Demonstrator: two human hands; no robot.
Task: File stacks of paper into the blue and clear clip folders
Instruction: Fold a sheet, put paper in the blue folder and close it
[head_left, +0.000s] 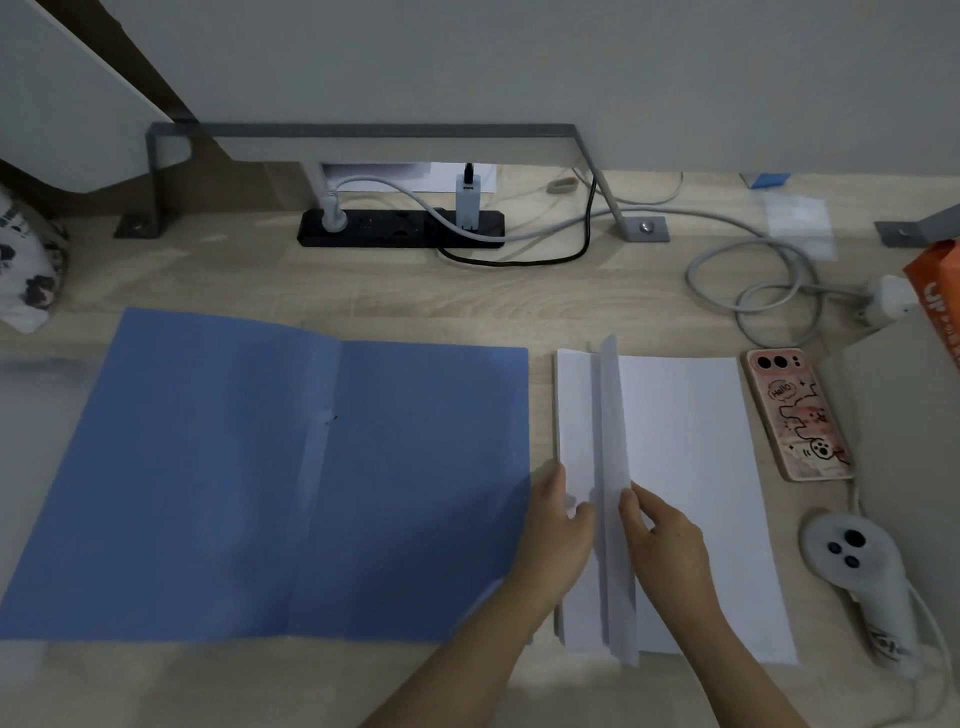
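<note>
An opened blue folder (249, 478) lies flat on the desk, left of centre. To its right lies a stack of white paper (691, 467) with a long pale clip bar (615, 467) standing along its left part. My left hand (558, 530) rests on the stack's left edge, fingers curled at the paper beside the bar. My right hand (665, 540) pinches the bar from the right side, thumb and fingers against it. A clear folder is not plainly visible.
A phone in a pink case (797, 413) and a white controller (857, 571) lie right of the paper. A black power strip (400, 227) and coiled grey cables (758, 291) sit at the back. An orange box (940, 306) stands far right; a patterned bag (26, 270) far left.
</note>
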